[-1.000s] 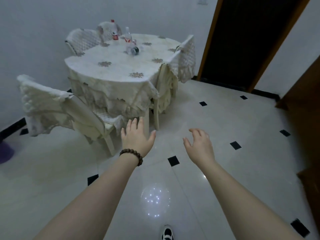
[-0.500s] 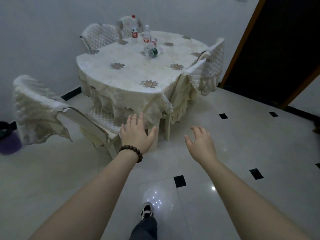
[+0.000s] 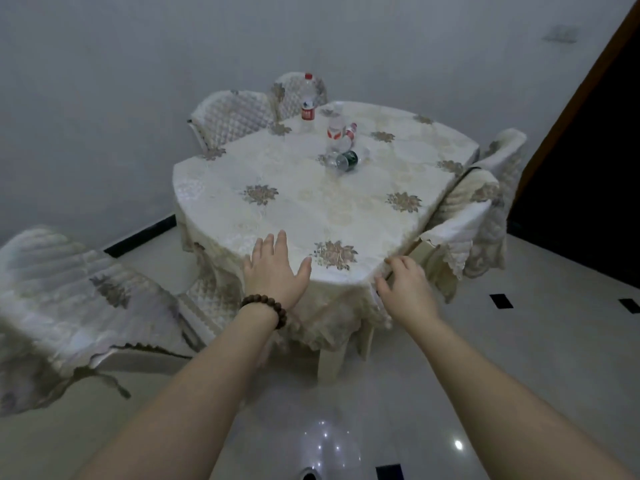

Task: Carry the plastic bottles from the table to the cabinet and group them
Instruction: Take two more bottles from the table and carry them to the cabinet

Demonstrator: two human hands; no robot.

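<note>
A round table (image 3: 298,202) under a cream flowered cloth stands ahead. At its far side a tall clear bottle with a red cap and label (image 3: 307,102) stands upright. A second upright bottle with a red label (image 3: 335,135) is nearer the middle, and a bottle with a dark label (image 3: 343,161) lies on its side in front of it. My left hand (image 3: 275,275), with a bead bracelet at the wrist, hovers open over the table's near edge. My right hand (image 3: 405,289) is open beside the near right edge. Both hands hold nothing. No cabinet is in view.
Covered chairs ring the table: one at the near left (image 3: 69,306), one behind (image 3: 235,116), another by the far bottle (image 3: 294,91), one on the right (image 3: 485,209). A dark doorway (image 3: 588,168) is at the right. The tiled floor (image 3: 519,358) lies around.
I have walked closer to the table; it now fills the middle of the view. Both open hands have come up to its near edge.
</note>
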